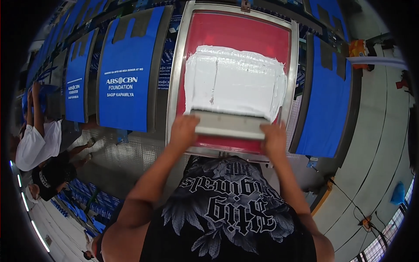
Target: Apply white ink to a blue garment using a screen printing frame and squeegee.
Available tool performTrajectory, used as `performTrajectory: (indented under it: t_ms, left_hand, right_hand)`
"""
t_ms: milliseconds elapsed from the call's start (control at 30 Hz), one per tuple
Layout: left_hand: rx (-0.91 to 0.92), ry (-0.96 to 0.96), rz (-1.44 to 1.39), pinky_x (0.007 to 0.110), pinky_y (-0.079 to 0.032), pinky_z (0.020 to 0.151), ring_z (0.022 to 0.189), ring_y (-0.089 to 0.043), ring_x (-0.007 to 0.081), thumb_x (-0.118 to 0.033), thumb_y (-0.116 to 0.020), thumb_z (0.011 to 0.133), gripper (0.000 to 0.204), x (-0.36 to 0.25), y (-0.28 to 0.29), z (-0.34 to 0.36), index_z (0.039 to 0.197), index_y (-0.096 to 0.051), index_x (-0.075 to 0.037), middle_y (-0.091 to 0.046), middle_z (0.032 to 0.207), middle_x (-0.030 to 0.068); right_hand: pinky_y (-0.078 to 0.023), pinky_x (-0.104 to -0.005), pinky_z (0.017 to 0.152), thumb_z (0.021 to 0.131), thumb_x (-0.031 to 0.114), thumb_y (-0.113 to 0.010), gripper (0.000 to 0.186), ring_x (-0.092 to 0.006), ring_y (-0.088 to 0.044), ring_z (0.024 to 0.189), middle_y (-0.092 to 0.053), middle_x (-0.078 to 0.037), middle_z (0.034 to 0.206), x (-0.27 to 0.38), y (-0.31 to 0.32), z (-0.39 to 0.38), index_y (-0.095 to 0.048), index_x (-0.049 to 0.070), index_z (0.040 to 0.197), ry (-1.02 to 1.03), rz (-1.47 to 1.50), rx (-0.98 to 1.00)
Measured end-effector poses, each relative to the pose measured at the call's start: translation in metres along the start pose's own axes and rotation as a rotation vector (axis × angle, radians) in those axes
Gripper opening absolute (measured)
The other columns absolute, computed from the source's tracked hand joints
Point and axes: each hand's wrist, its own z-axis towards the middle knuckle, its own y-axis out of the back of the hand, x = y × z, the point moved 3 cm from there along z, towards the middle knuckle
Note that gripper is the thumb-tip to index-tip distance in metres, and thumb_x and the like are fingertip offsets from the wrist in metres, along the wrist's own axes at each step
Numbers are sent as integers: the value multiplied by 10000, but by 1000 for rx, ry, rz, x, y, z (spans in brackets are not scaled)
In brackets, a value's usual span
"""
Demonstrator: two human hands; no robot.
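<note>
Both of my hands grip a pale, wide squeegee [231, 125], my left hand [183, 132] closed round its left end and my right hand [274, 138] round its right end. The squeegee lies across the near part of a printing screen with a silver metal frame [176, 83] and red mesh [244, 28]. Thick white ink [240, 81] coats the middle of the mesh, just beyond the squeegee, with raised ridges along its edges. Slight blur hides the exact finger positions. Whatever lies under the screen is hidden.
Blue printed fabric panels [124, 102] on dark boards stand left of the screen. Another blue panel [321, 96] lies on a board to the right. At far left, a co-worker in a white shirt [37, 146] reaches toward blue fabric. An orange item [358, 52] is at the upper right.
</note>
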Motion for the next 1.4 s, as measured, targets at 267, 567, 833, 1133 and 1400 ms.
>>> performTrajectory:
  t_ms: [267, 567, 833, 1133, 1400]
  left_hand:
    - [85, 73, -44, 418, -490, 736, 807, -629, 341, -191, -727, 705, 233, 64, 7, 150, 879, -680, -45, -655, 832, 173]
    - [52, 26, -55, 425, -427, 797, 818, -577, 330, 13, -666, 547, 382, 17, 2, 25, 921, -637, -55, -633, 841, 130]
    - [201, 120, -15, 408, -490, 758, 803, -637, 314, -256, -754, 693, 299, 52, 22, 159, 907, -674, -62, -666, 832, 148]
    - [115, 79, -42, 431, -444, 813, 842, -593, 333, -24, -700, 562, 314, 13, 2, 27, 872, -659, -52, -655, 873, 142]
    - [100, 34, -107, 419, -496, 739, 783, -636, 336, -213, -715, 709, 221, 48, 22, 152, 893, -691, -94, -652, 779, 161]
  right_hand:
    - [-413, -445, 865, 636, 7, -590, 363, -320, -620, 793, -656, -159, 794, -55, 37, 134, -663, 100, 979, 42, -116, 3]
    - [-288, -521, 1062, 603, -17, -632, 468, -282, -594, 892, -656, -107, 895, -12, -6, 9, -645, 103, 1055, -12, -45, 39]
    - [-431, -452, 827, 681, 61, -601, 318, -340, -629, 766, -652, -183, 771, -43, 48, 137, -674, 129, 984, 4, -149, 29]
    - [-247, -539, 1073, 656, 6, -609, 332, -278, -589, 894, -655, -88, 839, -13, -1, 14, -654, 123, 964, -72, -99, 21]
    - [-347, -500, 973, 700, 72, -590, 406, -293, -643, 864, -681, -122, 861, -45, 49, 129, -637, 142, 1097, -58, -151, 166]
